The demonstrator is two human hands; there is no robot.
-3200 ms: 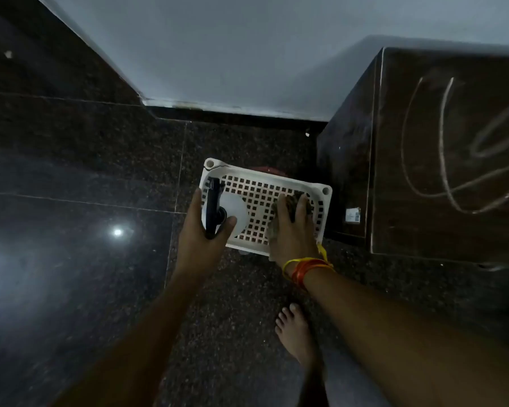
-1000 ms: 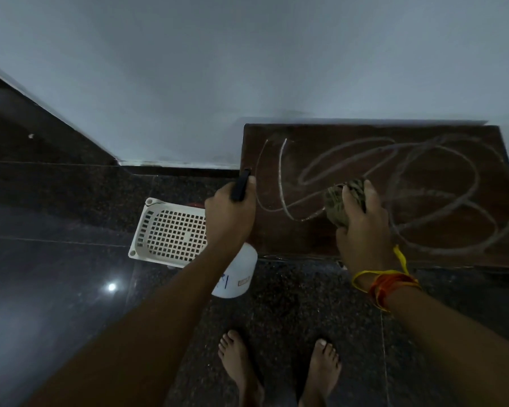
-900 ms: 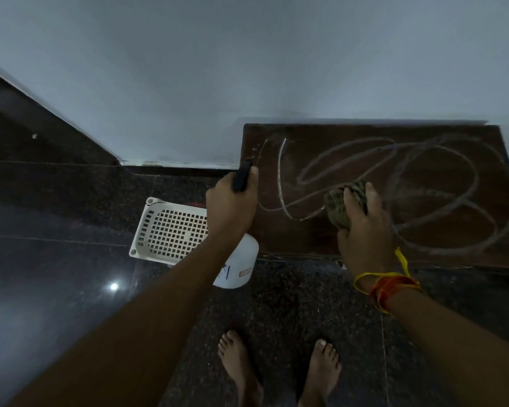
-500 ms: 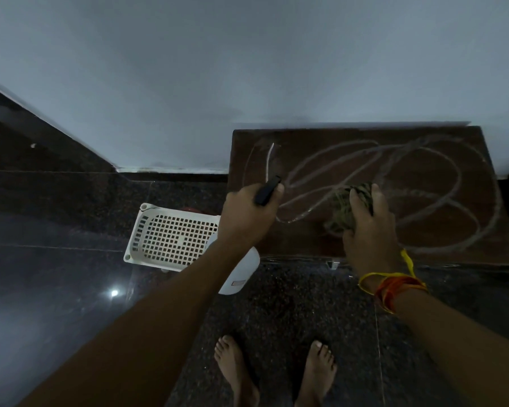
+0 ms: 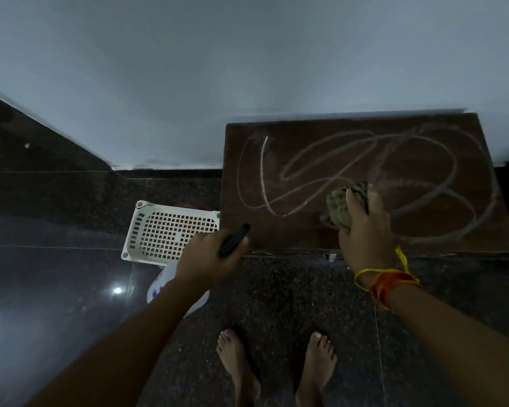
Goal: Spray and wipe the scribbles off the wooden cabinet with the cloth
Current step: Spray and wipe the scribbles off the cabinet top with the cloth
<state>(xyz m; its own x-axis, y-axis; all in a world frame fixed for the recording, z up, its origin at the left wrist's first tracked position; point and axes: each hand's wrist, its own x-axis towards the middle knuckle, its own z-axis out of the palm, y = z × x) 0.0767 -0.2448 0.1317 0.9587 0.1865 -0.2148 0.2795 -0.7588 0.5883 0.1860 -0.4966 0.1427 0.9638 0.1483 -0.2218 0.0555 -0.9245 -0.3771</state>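
Head view: right hand (image 5: 365, 230) fingers clamp the cloth (image 5: 343, 205) on the scribbled cabinet (image 5: 291, 233); left hand (image 5: 209, 259) grips the spray bottle (image 5: 159, 289) beside the cabinet, near a white basket (image 5: 171, 230).

Glossy stone floor (image 5: 56, 289), wooden cabinet (image 5: 291, 230), plastic basket (image 5: 130, 230)

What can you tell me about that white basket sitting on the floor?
The white basket is a rectangular tray that looks like plastic, with a grid of square holes in its bottom and slots along its left wall. It sits on the dark polished floor, just left of the wooden cabinet, and nothing shows inside it. Something reddish peeks out behind its far edge. Neither hand touches it.
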